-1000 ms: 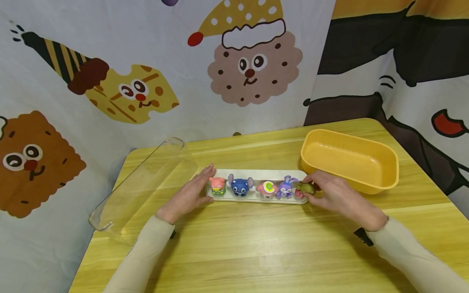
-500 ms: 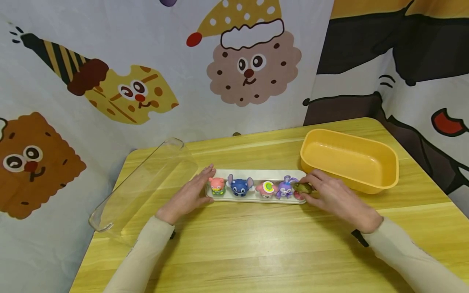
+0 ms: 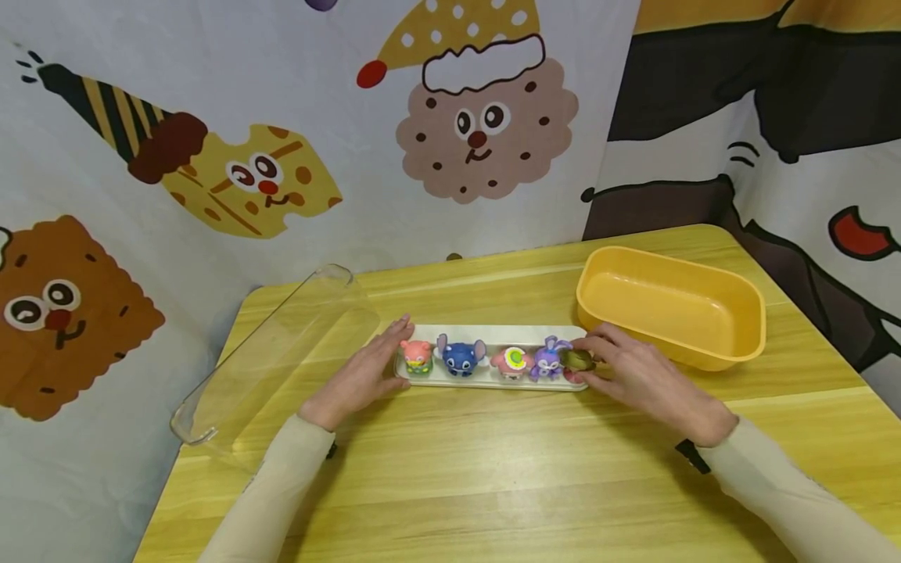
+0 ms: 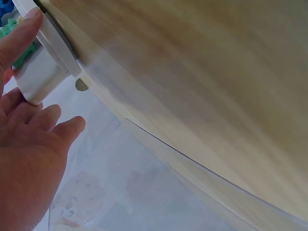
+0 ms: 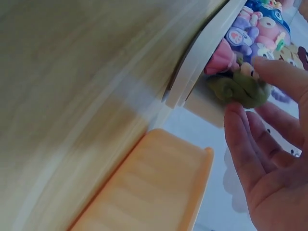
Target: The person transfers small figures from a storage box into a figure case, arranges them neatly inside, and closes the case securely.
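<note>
A long white tray bears a row of small figurines. From the left come a pink bear-like figurine, a blue big-eared one, a pink one with a white-and-green top and a purple rabbit. My left hand holds the tray's left end, thumb on the front rim and fingers behind. At the right end my right hand pinches an olive-haired figurine in a pink dress, close beside the rabbit. Its underside is hidden.
A yellow bin stands behind the right hand, near the tray's right end. On the left lies a long transparent cover. All rest on a wooden table, with a cartoon-printed cloth hanging behind.
My right hand has shifted slightly left, bringing the olive-haired figurine closer to the purple rabbit. The left hand, tray, bin and cover stay where they were.
</note>
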